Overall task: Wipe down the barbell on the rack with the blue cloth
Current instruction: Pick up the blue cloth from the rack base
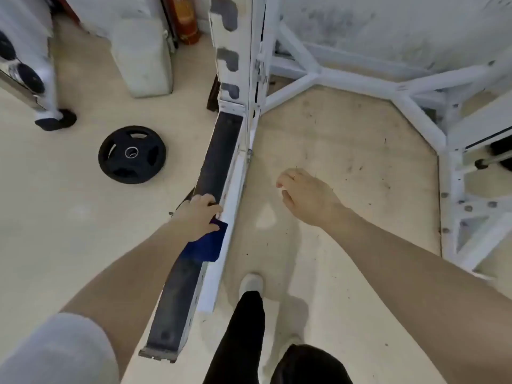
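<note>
Under the left hand (pixel 200 214), crumpled blue cloth (pixel 206 246)

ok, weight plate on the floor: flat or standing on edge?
Flat. The black weight plate lies face up on the floor, its round face, centre hole and grip slots all visible from above.

Weight plate (pixel 132 154) left of rack arm (pixel 219 159)

One blue cloth (pixel 206 246), one loose weight plate (pixel 132 154), two hands (pixel 201 214) (pixel 306 195), one white shoe (pixel 251 282)
</note>
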The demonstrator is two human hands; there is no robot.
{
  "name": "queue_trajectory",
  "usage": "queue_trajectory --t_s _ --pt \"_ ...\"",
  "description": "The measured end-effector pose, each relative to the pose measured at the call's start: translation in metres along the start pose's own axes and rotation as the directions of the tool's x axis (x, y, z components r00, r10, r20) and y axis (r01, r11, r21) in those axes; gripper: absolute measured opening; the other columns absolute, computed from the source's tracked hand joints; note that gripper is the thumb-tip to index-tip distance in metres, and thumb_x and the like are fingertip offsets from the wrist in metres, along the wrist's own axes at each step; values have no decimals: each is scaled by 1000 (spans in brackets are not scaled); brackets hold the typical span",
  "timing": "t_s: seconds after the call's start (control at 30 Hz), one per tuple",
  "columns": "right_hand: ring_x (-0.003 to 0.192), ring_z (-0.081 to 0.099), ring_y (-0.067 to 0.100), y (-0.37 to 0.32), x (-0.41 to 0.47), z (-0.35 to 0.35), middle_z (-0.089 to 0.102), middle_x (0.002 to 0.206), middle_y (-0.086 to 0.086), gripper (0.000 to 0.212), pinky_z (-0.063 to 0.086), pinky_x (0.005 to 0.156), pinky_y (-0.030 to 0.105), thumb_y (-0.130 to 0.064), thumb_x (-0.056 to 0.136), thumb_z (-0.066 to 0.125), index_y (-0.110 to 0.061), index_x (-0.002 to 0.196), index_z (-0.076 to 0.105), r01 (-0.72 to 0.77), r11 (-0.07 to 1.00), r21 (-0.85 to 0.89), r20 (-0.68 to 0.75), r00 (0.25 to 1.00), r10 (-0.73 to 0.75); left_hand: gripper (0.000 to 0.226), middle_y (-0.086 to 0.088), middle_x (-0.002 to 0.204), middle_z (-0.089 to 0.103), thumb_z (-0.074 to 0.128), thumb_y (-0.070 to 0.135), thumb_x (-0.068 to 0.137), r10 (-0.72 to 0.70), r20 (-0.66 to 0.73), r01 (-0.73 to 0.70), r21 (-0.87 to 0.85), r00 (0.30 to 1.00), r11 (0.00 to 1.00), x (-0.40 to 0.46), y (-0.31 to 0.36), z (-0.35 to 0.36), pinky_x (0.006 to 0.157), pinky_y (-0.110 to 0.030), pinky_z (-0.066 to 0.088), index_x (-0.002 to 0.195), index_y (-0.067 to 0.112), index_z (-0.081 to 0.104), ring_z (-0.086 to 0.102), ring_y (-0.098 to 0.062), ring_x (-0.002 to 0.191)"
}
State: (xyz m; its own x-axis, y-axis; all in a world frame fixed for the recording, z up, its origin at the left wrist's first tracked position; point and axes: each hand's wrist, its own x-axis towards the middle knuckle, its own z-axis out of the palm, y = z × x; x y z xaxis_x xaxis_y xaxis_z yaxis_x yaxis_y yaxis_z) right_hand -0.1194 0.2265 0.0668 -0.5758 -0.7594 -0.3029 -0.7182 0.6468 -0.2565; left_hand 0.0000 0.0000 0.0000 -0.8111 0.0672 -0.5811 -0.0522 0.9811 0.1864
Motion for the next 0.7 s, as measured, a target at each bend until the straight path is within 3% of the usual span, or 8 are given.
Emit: queue_trajectory --t_s 0.1,0.27,0.37,0.47,0.57,0.7 --pt "119 42 20 -1 4 26 47 128 4 29 40 84 30 -17 98 32 -9 120 49 -95 995 -5 54 994 96 52 -7 143 24 49 39 89 -57 25 53 144 998 988 -3 -9 25 97 -35 31 137 25 34 31 -27 124" --pt "116 44 21 -13 -11 55 49 126 4 29 43 83 32 -17 96 36 -10 121 50 -173 981 89 10 985 173 34 -2 129 42 44 33 93 -12 -110 38 241 994 970 -6 -3 39 102 -34 25 124 19 44 36 -22 121" --pt "119 43 21 -21 -43 59 51 126 4 27 41 86 30 -16 96 39 -9 119 53 -228 956 185 -31 971 238 14 -3 95 60 46 25 92 -51 -234 62 38 971 997 -23 7 28 105 -30 17 100 14 49 54 -22 98" --pt "121 44 24 -33 -89 47 55 124 7 25 37 95 29 -13 95 43 -8 115 58 -331 873 358 -58 925 375 17 5 65 48 53 20 89 -44 -403 -24 -162 914 986 -54 29 4 95 -27 27 83 13 39 45 -19 69" --pt "123 47 20 -55 -144 16 56 128 5 27 31 91 17 -10 97 42 -7 120 56 -362 716 597 -52 873 485 26 14 56 38 59 18 88 33 -525 -221 -300 850 928 -99 69 -31 61 -21 30 77 12 36 39 -11 55" --pt "127 41 7 -97 -201 -31 46 136 -5 39 27 92 9 -18 100 39 -18 139 42 -228 555 800 -93 867 490 36 13 60 42 63 16 85 139 -586 -465 -454 798 760 -158 119 -78 52 -16 30 68 26 33 43 0 53"
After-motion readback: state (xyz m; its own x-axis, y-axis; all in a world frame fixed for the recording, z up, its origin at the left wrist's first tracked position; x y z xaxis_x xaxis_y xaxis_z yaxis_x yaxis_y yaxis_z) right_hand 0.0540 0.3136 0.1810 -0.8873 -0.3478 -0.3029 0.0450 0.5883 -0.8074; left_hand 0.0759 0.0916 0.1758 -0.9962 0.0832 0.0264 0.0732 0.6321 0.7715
